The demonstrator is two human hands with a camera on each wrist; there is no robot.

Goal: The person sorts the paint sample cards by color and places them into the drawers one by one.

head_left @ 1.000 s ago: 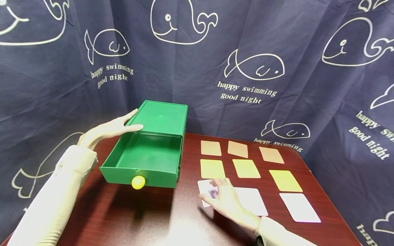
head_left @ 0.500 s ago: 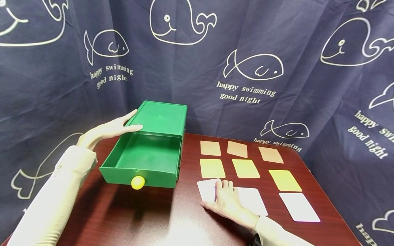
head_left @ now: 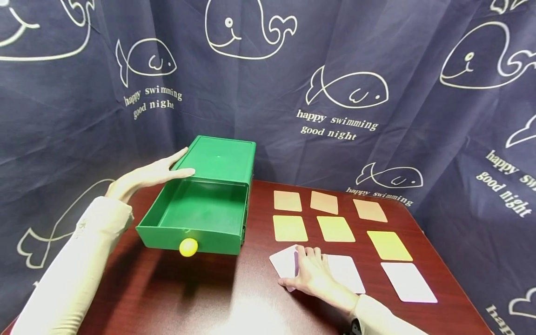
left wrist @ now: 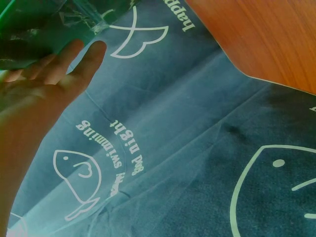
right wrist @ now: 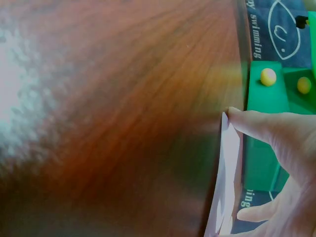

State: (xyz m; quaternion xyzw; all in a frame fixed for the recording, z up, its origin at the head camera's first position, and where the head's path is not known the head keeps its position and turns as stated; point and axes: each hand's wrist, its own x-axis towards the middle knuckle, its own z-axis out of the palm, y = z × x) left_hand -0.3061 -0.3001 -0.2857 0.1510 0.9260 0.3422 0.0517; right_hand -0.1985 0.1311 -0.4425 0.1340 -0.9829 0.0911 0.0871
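Observation:
My left hand [head_left: 146, 177] lies along the left side of a green plastic drawer box [head_left: 219, 158], thumb over its top edge, fingers straight. In the left wrist view, the spread fingers [left wrist: 91, 59] reach against the box. The pulled-out drawer [head_left: 209, 239] has a yellow round knob [head_left: 188, 247] on its front. To the right, my right hand [head_left: 316, 275] pinches a white card [head_left: 284, 260] by opposite edges at the tabletop. In the right wrist view the card [right wrist: 228, 168] looks slightly bent, thumb at one end. A second white card [head_left: 345, 273] is partly behind this hand.
Several cards lie in rows: peach ones [head_left: 287, 201] at the back, yellow ones [head_left: 290, 228] in the middle, another white one [head_left: 408, 282] front right. A second yellow knob [right wrist: 304, 85] shows on the box. A dark blue curtain [head_left: 268, 93] surrounds the reddish-brown table [head_left: 217, 298].
My right hand has shifted slightly right, its fingers drawing in on the left white card, which has turned askew. The left hand, the green box and its drawer have kept their places.

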